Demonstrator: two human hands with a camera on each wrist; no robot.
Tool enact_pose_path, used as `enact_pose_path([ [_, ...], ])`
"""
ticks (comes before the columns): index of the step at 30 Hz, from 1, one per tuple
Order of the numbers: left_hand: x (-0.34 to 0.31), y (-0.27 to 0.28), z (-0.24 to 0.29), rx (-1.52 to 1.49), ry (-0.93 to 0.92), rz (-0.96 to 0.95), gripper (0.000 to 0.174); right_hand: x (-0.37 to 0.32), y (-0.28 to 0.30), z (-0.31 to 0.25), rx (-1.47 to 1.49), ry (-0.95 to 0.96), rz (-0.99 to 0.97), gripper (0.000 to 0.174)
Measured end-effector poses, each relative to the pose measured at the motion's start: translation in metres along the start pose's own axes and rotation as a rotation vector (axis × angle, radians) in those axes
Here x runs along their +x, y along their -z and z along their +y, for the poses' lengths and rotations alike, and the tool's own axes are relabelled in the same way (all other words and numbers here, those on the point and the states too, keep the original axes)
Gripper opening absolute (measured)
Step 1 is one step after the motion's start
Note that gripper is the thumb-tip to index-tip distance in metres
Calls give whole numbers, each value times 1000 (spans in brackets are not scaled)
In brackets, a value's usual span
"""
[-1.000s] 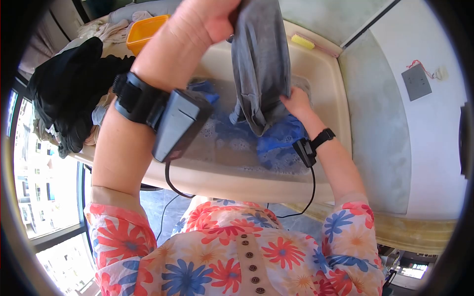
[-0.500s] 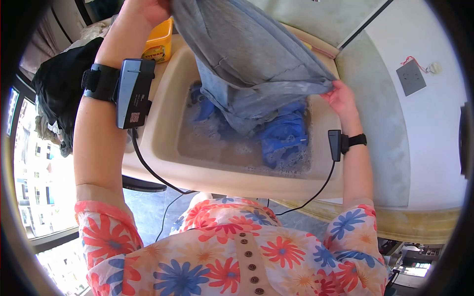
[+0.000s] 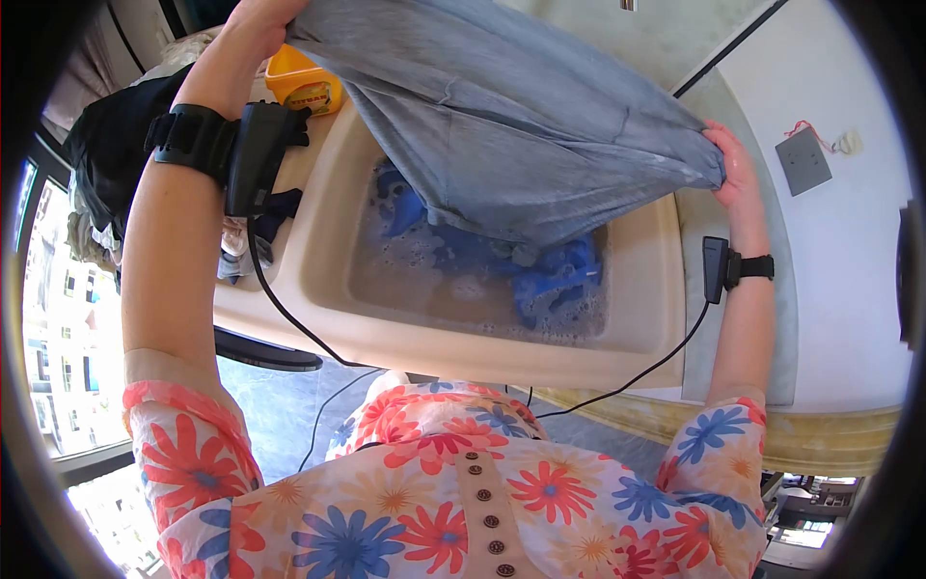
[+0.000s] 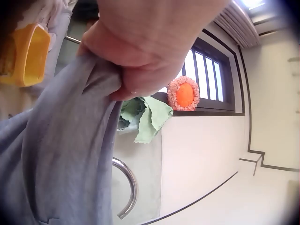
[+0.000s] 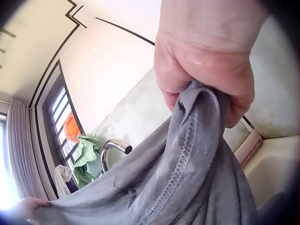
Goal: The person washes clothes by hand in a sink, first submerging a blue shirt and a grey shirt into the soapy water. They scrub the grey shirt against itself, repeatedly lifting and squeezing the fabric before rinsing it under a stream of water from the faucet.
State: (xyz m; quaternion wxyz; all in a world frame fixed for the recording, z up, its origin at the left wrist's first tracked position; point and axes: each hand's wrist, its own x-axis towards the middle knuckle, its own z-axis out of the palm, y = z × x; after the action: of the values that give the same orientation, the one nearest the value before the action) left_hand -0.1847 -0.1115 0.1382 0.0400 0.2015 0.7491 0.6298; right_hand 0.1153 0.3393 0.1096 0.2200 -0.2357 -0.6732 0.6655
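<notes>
A wet grey garment (image 3: pixel 511 125) is stretched wide above a beige sink (image 3: pixel 637 347). My left hand (image 3: pixel 265 19) grips one corner of it at the upper left, and the left wrist view shows that hand (image 4: pixel 140 51) bunched round the grey cloth (image 4: pixel 56 154). My right hand (image 3: pixel 728 159) grips the opposite corner at the right; the right wrist view shows this hand (image 5: pixel 201 65) clenched on a stitched hem (image 5: pixel 183 154). Blue clothes (image 3: pixel 550 275) lie in soapy water under the garment.
A yellow tub (image 3: pixel 304 87) stands at the sink's back left, next to a heap of dark clothes (image 3: pixel 106 145). A chrome tap (image 5: pixel 112 147) rises behind the sink. A grey wall socket (image 3: pixel 803 159) sits on the white wall at right. A window (image 3: pixel 48 318) is at left.
Both hands have pulled apart, the left up and left, the right out to the right. The garment went from a hanging bundle to a wide spread sheet.
</notes>
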Motion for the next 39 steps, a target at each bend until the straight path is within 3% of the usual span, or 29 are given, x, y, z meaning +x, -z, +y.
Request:
enact_pose_path([
  [5,-33,-37,25,-32,23,-62,21,-3,-3,11,-240,-66,20,28],
  [7,-53,-61,44,149,-26,-156,19,-15,-28,17,-559,-211,21,28],
  [9,-44,-76,33,488,-453,-368,17,-29,-62,22,-965,-171,-123,31],
  [11,-65,-109,42,215,-134,-462,25,-42,-107,44,-617,156,-243,36],
  [13,-80,-138,49,401,-109,-513,28,-57,-160,52,-410,284,-373,38],
  [16,-78,-156,42,485,-281,-567,27,-56,-193,47,-526,176,-455,32],
  [20,-70,-132,28,766,-427,-611,31,-58,-177,17,-576,48,-359,20],
  [22,-64,-120,-1,914,-478,-602,32,-41,-151,11,-144,113,-436,20],
  [25,-66,-119,-41,831,-336,-500,33,-34,-134,-18,-53,125,-329,19],
  [27,-72,-125,-59,761,-112,-294,27,-34,-131,-32,-96,157,-328,19],
  [29,-74,-133,-74,682,-48,-328,28,-35,-130,-39,-141,187,-331,19],
  [31,-77,-139,-83,52,256,-355,31,-36,-130,-42,-186,215,-311,20],
  [35,-78,-131,-73,-161,313,-461,38,-24,-108,-38,-279,266,-259,19],
  [37,-73,-114,-51,143,278,-433,36,-22,-96,-34,-433,288,-247,19],
  [39,-60,-99,-48,184,222,-411,34,-26,-91,-31,-568,255,-279,19],
])
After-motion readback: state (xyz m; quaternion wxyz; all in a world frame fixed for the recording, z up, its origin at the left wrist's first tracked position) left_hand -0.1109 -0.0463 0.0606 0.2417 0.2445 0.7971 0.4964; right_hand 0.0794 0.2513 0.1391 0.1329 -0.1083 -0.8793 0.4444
